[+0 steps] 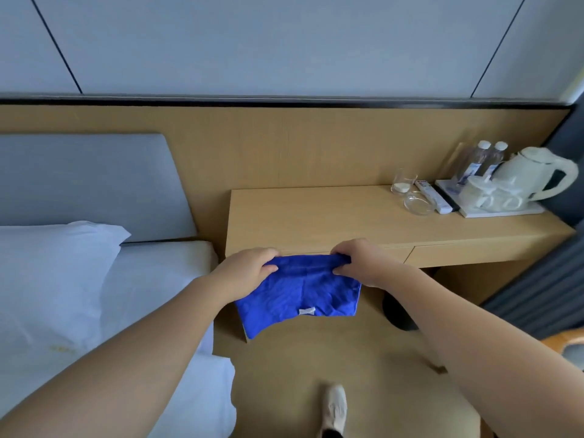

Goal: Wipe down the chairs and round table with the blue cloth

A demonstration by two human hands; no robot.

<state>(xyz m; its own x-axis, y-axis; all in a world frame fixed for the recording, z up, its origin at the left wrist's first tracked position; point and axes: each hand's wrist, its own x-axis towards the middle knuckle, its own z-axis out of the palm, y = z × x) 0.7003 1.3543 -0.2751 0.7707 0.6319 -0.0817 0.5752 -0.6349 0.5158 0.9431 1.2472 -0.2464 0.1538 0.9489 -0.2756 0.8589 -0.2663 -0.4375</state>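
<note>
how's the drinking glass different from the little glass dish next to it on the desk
The drinking glass is tall and narrow; the glass dish is low and wide. The drinking glass stands nearer the wall, the glass dish nearer the front edge of the desk. Something white shows at the bottom of the drinking glass; the glass dish looks empty. Both are clear.

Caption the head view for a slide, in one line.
The left hand and right hand hold a blue cloth by its top edge before a wooden desk, beside a bed.
</note>
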